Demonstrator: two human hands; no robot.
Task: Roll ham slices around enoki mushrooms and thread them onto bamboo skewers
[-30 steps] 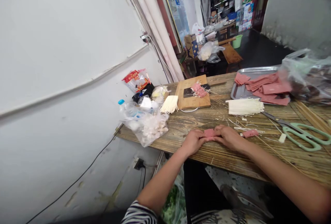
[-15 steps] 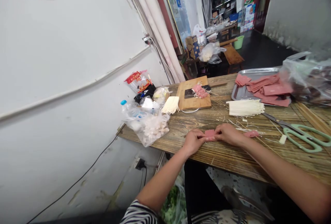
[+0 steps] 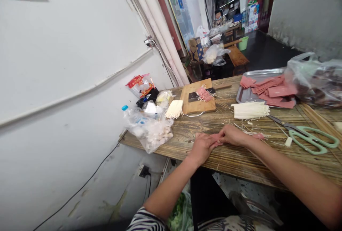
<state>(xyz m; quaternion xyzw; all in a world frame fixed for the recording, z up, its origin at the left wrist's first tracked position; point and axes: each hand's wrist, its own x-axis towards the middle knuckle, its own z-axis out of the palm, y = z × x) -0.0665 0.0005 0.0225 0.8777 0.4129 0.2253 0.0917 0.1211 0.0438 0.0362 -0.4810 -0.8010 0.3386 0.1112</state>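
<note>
Both my hands meet at a pink slice of meat [image 3: 216, 136] near the table's front edge. My left hand [image 3: 201, 146] has its fingers closed over the left part of the slice and covers much of it. My right hand [image 3: 232, 135] pinches the slice's right end. Just right of my right hand lies a meat-wrapped enoki roll [image 3: 258, 136] among loose strands. Beyond it is a bundle of enoki mushrooms [image 3: 250, 110]. Scissors with green handles [image 3: 310, 137] rest to the right. Several finished-looking rolls [image 3: 204, 94] lie on a dark blade on the cutting board [image 3: 187, 107].
A metal tray [image 3: 242, 97] of pink slices stands at the back right, beside a plastic bag [image 3: 315, 81] with dark contents. Another enoki bundle [image 3: 174, 109] and a bag of pale pieces [image 3: 155, 133] are on the left. A person [image 3: 219, 19] sits far back.
My left hand has shifted right and over the slice, hiding more of it. The right hand has drawn closer to the left, and the view has turned slightly.
</note>
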